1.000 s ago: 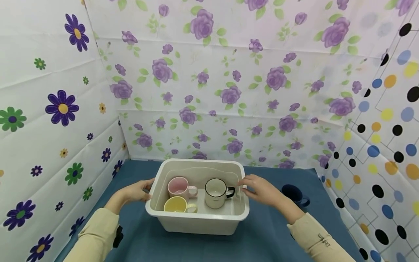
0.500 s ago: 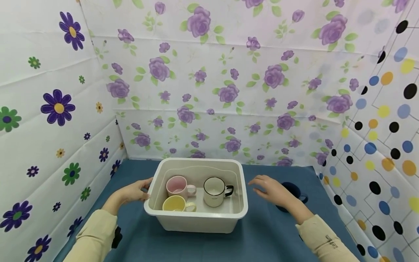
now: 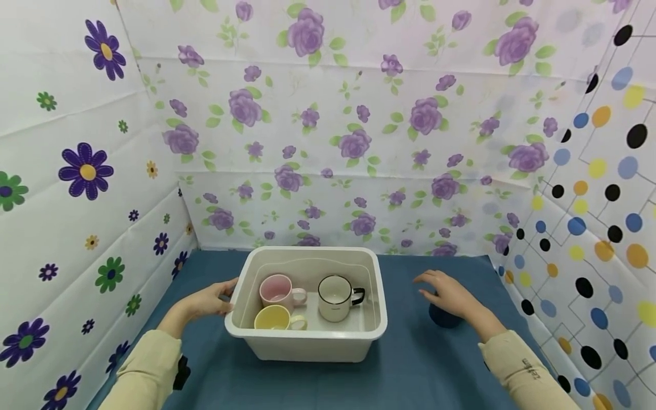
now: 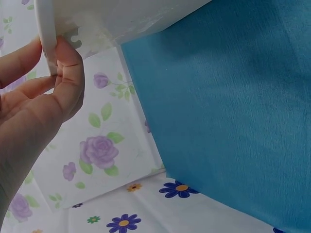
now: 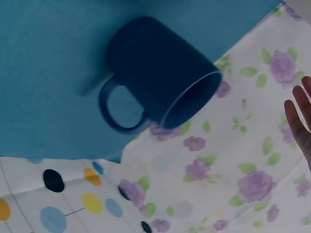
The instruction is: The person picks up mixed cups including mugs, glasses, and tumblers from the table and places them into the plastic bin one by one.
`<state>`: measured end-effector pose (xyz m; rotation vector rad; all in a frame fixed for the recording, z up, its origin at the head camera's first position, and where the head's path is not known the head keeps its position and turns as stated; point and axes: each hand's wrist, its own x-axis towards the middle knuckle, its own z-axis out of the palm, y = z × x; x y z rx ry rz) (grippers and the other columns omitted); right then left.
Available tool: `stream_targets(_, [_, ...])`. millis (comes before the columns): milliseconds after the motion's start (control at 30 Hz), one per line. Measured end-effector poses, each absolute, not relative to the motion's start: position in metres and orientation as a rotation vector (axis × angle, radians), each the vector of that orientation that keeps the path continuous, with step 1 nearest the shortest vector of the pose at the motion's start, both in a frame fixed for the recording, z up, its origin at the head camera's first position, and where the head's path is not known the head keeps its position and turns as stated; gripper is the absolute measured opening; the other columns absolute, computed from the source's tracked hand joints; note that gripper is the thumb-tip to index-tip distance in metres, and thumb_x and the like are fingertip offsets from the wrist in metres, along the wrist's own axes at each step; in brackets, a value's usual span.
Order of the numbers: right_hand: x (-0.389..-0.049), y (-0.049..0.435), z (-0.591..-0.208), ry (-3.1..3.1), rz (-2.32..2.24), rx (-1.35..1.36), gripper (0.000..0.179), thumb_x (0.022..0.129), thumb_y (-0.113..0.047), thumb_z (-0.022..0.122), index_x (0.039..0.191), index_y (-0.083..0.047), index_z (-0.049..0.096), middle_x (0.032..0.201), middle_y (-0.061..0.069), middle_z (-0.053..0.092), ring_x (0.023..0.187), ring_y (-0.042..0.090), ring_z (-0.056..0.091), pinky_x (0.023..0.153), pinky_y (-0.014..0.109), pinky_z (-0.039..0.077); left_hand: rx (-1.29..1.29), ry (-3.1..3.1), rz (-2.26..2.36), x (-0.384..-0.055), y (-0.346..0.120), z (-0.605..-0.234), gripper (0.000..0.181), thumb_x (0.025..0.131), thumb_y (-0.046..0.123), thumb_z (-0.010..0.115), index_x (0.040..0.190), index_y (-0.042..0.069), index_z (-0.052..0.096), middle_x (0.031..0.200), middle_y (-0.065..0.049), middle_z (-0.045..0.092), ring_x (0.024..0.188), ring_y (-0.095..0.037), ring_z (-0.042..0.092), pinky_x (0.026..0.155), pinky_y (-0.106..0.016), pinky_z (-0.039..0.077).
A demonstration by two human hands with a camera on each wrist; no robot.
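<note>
A white plastic tub [image 3: 307,348] stands on the blue tabletop. Its left rim is pinched by my left hand [image 3: 207,300]; the left wrist view shows thumb and fingers [image 4: 68,73] on either side of the rim. Inside the tub are a pink mug [image 3: 270,293], a yellow mug [image 3: 270,320] and a cream mug [image 3: 334,304] with a dark rim and black handle. My right hand [image 3: 447,291], its fingers extended and holding nothing, is over a navy mug [image 3: 445,319] and partly hides it in the head view. The right wrist view shows this mug's handle and mouth plainly.
Blue cloth [image 3: 215,364] covers the table. A floral sheet [image 3: 328,142] hangs behind it, a daisy-print sheet [image 3: 66,228] lines the left side and a dotted sheet [image 3: 605,228] the right.
My right hand has left the tub's right rim and moved right to the navy mug. My left hand has stayed on the left rim. The head view has shifted slightly.
</note>
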<state>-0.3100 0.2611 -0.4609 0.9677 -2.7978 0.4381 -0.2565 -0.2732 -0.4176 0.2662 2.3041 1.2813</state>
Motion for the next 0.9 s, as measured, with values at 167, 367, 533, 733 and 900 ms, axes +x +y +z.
stream_targets(167, [-0.309, 0.272, -0.47, -2.824, 0.369, 0.948, 0.026, 0.082, -0.02, 0.061, 0.107, -0.015, 0.06, 0.105, 0.005, 0.058, 0.093, 0.023, 0.056, 0.075, 0.039, 0.046, 0.254, 2.306, 1.275, -0.256, -0.274, -0.419, 0.074, 0.084, 0.001, 0.052, 0.14, -0.003, 0.004, 0.1, -0.019, 0.043, 0.072, -0.018, 0.044, 0.069, -0.034, 0.043])
stream_targets(367, [-0.305, 0.281, -0.477, -2.918, 0.248, 0.854, 0.037, 0.08, -0.025, 0.063, 0.114, -0.015, 0.055, 0.113, 0.01, 0.053, 0.099, 0.03, 0.052, 0.077, 0.047, 0.043, 0.24, 2.303, 1.284, -0.257, -0.275, -0.421, 0.073, 0.084, 0.003, 0.052, 0.14, -0.001, 0.005, 0.103, -0.018, 0.044, 0.078, -0.019, 0.046, 0.072, -0.033, 0.045])
stream_targets(533, [-0.305, 0.29, -0.476, -3.065, 0.257, 0.738, 0.048, 0.081, -0.028, 0.061, 0.125, -0.012, 0.047, 0.122, 0.017, 0.045, 0.107, 0.041, 0.045, 0.079, 0.057, 0.037, 0.234, 2.302, 1.294, -0.256, -0.276, -0.422, 0.074, 0.084, 0.004, 0.053, 0.141, -0.001, 0.006, 0.105, -0.019, 0.045, 0.08, -0.02, 0.047, 0.073, -0.033, 0.047])
stream_targets(733, [-0.31, 0.302, -0.482, -3.175, 0.347, 0.624, 0.058, 0.081, -0.034, 0.06, 0.13, -0.011, 0.04, 0.13, 0.024, 0.034, 0.112, 0.05, 0.035, 0.08, 0.065, 0.03, 0.223, 2.311, 1.292, -0.258, -0.276, -0.422, 0.072, 0.084, 0.004, 0.053, 0.141, 0.0, 0.008, 0.106, -0.019, 0.045, 0.081, -0.02, 0.047, 0.076, -0.035, 0.047])
stream_targets(900, [-0.313, 0.31, -0.494, -3.194, 0.384, 0.502, 0.066, 0.08, -0.038, 0.06, 0.134, -0.009, 0.034, 0.133, 0.03, 0.025, 0.111, 0.057, 0.031, 0.078, 0.066, 0.03, 0.21, 2.317, 1.284, -0.257, -0.276, -0.422, 0.072, 0.084, 0.004, 0.053, 0.141, 0.001, 0.008, 0.104, -0.019, 0.046, 0.079, -0.02, 0.048, 0.074, -0.034, 0.047])
